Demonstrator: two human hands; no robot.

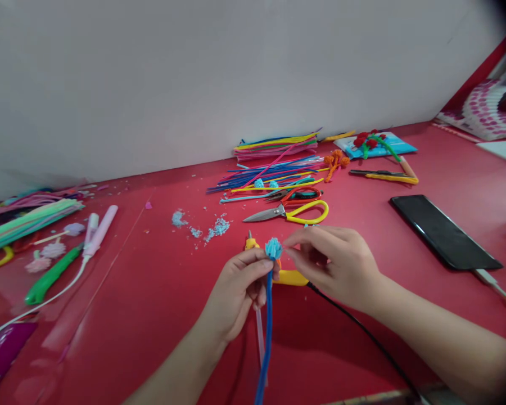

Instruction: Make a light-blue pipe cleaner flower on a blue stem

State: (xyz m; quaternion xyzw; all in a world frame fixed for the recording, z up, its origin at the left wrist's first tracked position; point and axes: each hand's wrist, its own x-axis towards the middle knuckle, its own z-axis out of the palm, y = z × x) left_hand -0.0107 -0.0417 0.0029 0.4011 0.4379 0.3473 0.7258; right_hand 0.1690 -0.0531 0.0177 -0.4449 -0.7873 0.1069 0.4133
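My left hand (242, 278) pinches a blue pipe cleaner stem (267, 332) just below its light-blue fuzzy flower head (274, 248). The stem hangs down toward the front edge. My right hand (335, 261) hovers just right of the flower head, its thumb and index fingertips curved and slightly apart, with nothing visible between them. Behind both hands lies a yellow hot glue gun (292, 278), partly hidden, with its nozzle pointing away. A clear glue stick (260, 337) shows below my left hand.
Yellow-handled scissors (307, 214), red-handled pliers (301, 196) and pipe cleaners (274, 147) lie beyond my hands. Light-blue clippings (218, 227) are scattered to their left. At right is a black phone (444, 232); at left, a pink tool (101, 230) and green cutter (53, 275). A black cable (362, 329) runs under my right arm.
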